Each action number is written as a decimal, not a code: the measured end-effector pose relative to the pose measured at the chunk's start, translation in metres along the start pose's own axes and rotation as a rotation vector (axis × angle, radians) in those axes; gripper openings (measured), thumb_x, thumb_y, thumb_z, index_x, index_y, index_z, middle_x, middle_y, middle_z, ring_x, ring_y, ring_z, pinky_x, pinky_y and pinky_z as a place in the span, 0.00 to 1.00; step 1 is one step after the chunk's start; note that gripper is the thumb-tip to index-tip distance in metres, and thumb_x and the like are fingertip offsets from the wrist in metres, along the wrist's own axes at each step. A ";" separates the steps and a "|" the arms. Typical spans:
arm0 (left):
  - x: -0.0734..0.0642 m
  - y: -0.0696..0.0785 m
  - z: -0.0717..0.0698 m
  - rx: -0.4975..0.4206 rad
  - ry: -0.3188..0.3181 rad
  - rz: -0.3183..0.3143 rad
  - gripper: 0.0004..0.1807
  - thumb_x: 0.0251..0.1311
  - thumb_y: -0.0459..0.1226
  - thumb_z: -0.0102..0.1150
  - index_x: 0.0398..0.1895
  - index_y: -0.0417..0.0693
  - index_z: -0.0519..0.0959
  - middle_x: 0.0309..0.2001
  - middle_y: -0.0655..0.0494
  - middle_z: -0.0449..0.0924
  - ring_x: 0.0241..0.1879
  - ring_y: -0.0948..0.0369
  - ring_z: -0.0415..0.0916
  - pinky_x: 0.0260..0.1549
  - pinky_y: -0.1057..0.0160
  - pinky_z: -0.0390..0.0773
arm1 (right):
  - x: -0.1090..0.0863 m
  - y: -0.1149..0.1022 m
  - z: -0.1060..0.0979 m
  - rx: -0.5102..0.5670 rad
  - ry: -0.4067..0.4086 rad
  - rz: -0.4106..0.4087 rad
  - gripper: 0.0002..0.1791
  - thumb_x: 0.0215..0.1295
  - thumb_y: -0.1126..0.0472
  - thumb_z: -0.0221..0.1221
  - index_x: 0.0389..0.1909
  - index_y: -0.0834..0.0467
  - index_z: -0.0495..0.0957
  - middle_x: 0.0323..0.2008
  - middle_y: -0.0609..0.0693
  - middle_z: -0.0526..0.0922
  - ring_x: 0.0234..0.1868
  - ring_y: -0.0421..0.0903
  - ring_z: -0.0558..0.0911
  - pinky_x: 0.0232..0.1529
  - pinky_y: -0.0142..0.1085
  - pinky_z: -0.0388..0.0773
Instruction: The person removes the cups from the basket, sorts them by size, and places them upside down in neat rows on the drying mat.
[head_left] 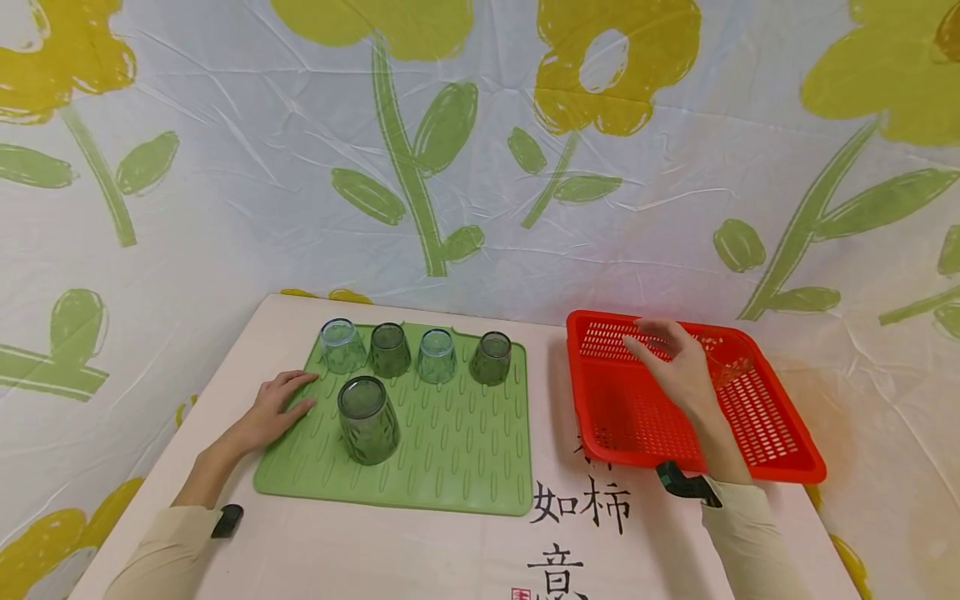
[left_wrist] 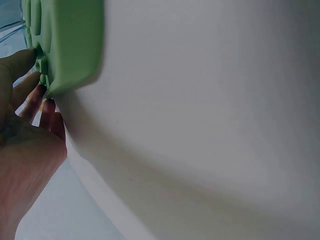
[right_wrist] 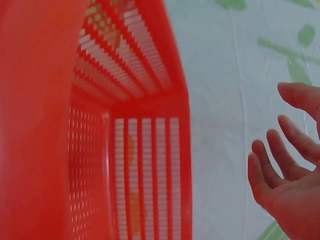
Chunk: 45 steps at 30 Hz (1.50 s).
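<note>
My left hand (head_left: 273,412) rests at the left edge of the green drying mat (head_left: 465,467), its fingertips on the ribbed surface. Closest to it stand a pale blue glass (head_left: 342,350) and a taller dark green glass (head_left: 369,425), which is upside down. My right hand (head_left: 678,367) hovers over the red plastic basket (head_left: 637,458), fingers loosely curved with nothing between them. Behind that hand, something clear and glassy (head_left: 731,367) shows inside the basket, partly hidden. In the right wrist view, the hand is raised beyond the basket's rim.
Along the mat's back edge, the pale blue glass is in a row with a dark green glass (head_left: 390,350), a light blue one (head_left: 437,357) and another dark one (head_left: 491,358). A flowered cloth (head_left: 495,208) hangs behind the table (head_left: 420,550), which bears black lettering.
</note>
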<state>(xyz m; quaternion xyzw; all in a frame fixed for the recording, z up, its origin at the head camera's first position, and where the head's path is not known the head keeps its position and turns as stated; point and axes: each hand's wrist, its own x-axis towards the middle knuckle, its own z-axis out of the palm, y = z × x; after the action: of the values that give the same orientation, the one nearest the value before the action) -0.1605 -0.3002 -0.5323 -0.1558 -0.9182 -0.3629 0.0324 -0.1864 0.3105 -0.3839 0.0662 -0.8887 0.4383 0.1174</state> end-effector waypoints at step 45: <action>-0.003 0.004 -0.001 -0.007 0.018 0.022 0.23 0.71 0.28 0.59 0.66 0.28 0.71 0.64 0.25 0.65 0.61 0.32 0.59 0.52 0.38 0.60 | 0.007 0.074 -0.083 0.058 0.001 0.660 0.67 0.68 0.38 0.62 0.78 0.64 0.19 0.78 0.73 0.34 0.77 0.71 0.42 0.74 0.64 0.51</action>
<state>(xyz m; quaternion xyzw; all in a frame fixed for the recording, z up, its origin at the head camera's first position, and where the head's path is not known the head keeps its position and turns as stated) -0.1569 -0.2991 -0.5296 -0.1629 -0.9147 -0.3673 0.0443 -0.1973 0.4214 -0.3901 -0.2223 -0.8492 0.4778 -0.0326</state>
